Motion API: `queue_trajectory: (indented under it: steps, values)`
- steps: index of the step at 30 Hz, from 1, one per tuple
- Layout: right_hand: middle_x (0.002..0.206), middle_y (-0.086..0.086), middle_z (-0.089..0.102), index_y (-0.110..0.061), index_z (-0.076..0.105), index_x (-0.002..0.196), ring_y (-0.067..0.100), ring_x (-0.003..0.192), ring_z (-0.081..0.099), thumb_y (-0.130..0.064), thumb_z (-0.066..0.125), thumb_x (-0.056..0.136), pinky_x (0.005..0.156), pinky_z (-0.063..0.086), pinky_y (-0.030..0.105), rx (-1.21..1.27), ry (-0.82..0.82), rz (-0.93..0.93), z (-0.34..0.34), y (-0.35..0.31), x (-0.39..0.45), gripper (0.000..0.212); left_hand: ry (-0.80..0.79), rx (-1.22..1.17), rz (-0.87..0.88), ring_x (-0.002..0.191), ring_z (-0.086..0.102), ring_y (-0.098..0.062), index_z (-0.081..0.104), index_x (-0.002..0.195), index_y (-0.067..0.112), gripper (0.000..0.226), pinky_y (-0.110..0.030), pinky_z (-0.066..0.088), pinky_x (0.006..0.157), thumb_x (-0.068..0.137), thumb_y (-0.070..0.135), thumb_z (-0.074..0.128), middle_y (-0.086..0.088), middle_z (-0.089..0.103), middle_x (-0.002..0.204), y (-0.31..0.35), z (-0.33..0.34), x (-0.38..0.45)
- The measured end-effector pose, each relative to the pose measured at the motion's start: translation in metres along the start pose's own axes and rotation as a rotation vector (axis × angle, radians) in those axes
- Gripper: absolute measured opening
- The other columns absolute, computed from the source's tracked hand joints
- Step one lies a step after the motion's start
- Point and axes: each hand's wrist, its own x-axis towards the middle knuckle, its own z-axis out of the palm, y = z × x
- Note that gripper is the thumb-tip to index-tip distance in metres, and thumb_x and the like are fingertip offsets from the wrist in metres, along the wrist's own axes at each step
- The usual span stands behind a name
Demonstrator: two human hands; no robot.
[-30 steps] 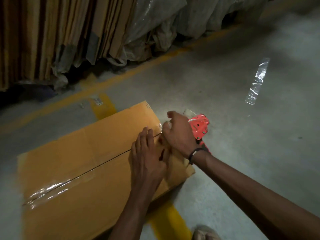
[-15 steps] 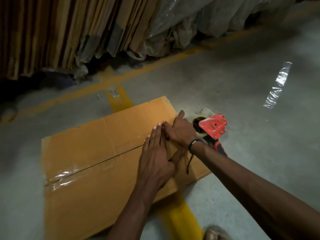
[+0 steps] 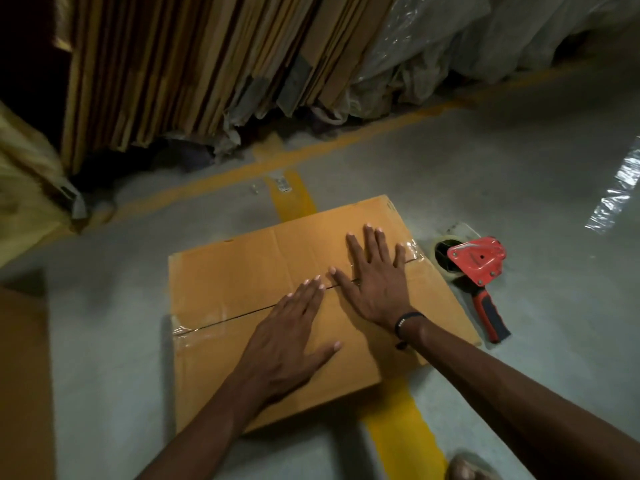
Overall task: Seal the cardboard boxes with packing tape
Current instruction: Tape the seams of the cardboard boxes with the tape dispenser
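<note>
Cardboard box (image 3: 242,271) flat on the floor (image 3: 485,174), left hand (image 3: 291,344) and right hand (image 3: 375,278) pressed on its taped seam (fingers straight, spread), red tape dispenser (image 3: 476,263) just beside

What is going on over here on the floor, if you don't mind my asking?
A person is sealing a cardboard box on the floor. Both hands lie flat on its top: the left hand near the seam's middle, the right hand over the taped right end. The red tape dispenser lies on the floor beside the box, not held.
</note>
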Motion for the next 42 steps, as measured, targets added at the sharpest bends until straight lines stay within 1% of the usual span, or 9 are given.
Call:
queue_trajectory:
  steps: [7, 10, 13, 19, 24, 27, 32, 37, 42]
  values:
    - [0.173, 0.003, -0.01, -0.029, 0.003, 0.166, 0.029, 0.158, -0.013, -0.07, 0.011, 0.102, 0.124, -0.002, 0.063, -0.03, -0.018, -0.036, -0.002, -0.004, -0.003, 0.076, -0.056, 0.052, 0.024, 0.153, -0.024, -0.001, -0.023, 0.161, 0.027, 0.091, -0.035, 0.002, 0.13, 0.1, 0.077, 0.023, 0.014, -0.031, 0.167, -0.033, -0.011, -0.033]
    - [0.173, 0.0, -0.002, -0.029, 0.01, 0.165, 0.027, 0.16, -0.006, -0.053, 0.015, 0.109, 0.126, 0.008, 0.06, -0.001, -0.074, -0.327, -0.003, -0.019, -0.008, 0.062, 0.013, 0.041, -0.019, 0.152, -0.029, -0.004, -0.023, 0.161, 0.024, 0.095, -0.033, -0.008, 0.129, 0.099, 0.077, 0.026, 0.01, -0.033, 0.167, -0.019, -0.002, -0.033]
    - [0.173, -0.006, -0.003, -0.035, 0.005, 0.165, 0.021, 0.159, -0.01, -0.054, 0.013, 0.11, 0.128, -0.002, 0.049, -0.038, -0.158, -0.533, 0.0, -0.025, -0.013, 0.059, 0.018, 0.046, -0.047, 0.152, -0.029, -0.004, -0.025, 0.16, 0.025, 0.099, -0.033, -0.01, 0.128, 0.097, 0.081, 0.025, 0.011, -0.033, 0.166, -0.02, 0.002, -0.036]
    - [0.172, -0.012, -0.006, -0.033, -0.004, 0.165, 0.014, 0.159, -0.01, -0.072, 0.016, 0.103, 0.127, 0.01, 0.053, -0.071, -0.119, -0.351, -0.022, 0.054, 0.011, 0.076, 0.033, 0.043, -0.111, 0.151, -0.029, 0.001, -0.03, 0.158, 0.027, 0.101, -0.021, -0.018, 0.122, 0.095, 0.084, 0.024, 0.015, -0.037, 0.164, -0.041, -0.007, -0.064]
    - [0.172, -0.01, -0.009, -0.029, -0.004, 0.165, 0.014, 0.159, -0.011, -0.081, 0.015, 0.097, 0.129, 0.001, 0.049, -0.091, -0.137, -0.321, -0.031, 0.069, 0.018, 0.088, -0.027, 0.03, -0.208, 0.15, -0.038, -0.014, -0.034, 0.155, 0.017, 0.128, -0.037, -0.017, 0.126, 0.077, 0.101, 0.022, 0.002, -0.045, 0.161, -0.017, -0.004, -0.068]
    - [0.172, -0.009, -0.012, -0.032, -0.006, 0.164, 0.017, 0.159, -0.012, -0.082, 0.015, 0.096, 0.128, -0.003, 0.053, -0.079, -0.153, -0.302, -0.029, 0.065, 0.031, 0.086, -0.092, 0.07, -0.124, 0.148, -0.042, -0.024, -0.032, 0.157, 0.018, 0.134, -0.053, -0.018, 0.124, 0.072, 0.105, 0.024, -0.004, -0.046, 0.16, 0.008, 0.002, -0.069]
    - [0.173, -0.005, -0.005, -0.038, 0.001, 0.164, 0.026, 0.159, -0.007, -0.086, 0.013, 0.09, 0.124, -0.003, 0.064, -0.1, -0.232, -0.271, -0.036, 0.041, 0.087, 0.089, -0.014, 0.16, -0.017, 0.157, -0.014, -0.04, -0.006, 0.166, 0.026, 0.108, -0.062, 0.004, 0.12, 0.088, 0.092, 0.029, -0.014, -0.017, 0.171, 0.006, 0.024, -0.062]
    - [0.168, 0.004, 0.022, -0.042, 0.008, 0.162, 0.033, 0.154, 0.018, -0.089, 0.019, 0.088, 0.119, 0.012, 0.071, -0.215, -0.249, -0.249, -0.047, 0.043, 0.116, 0.089, -0.005, 0.333, 0.112, 0.157, 0.014, -0.043, 0.018, 0.165, 0.035, 0.086, -0.068, 0.02, 0.12, 0.095, 0.083, 0.031, -0.018, 0.009, 0.172, -0.035, 0.014, -0.057]
    - [0.143, 0.02, 0.041, -0.048, 0.006, 0.16, 0.044, 0.127, 0.043, -0.086, 0.014, 0.091, 0.106, 0.037, 0.057, -0.259, -0.158, -0.114, -0.049, 0.067, 0.102, 0.079, 0.092, 0.354, -0.096, 0.149, 0.034, -0.041, 0.043, 0.155, 0.037, 0.066, -0.066, 0.032, 0.109, 0.096, 0.066, 0.038, -0.021, 0.03, 0.165, -0.086, -0.014, -0.042]
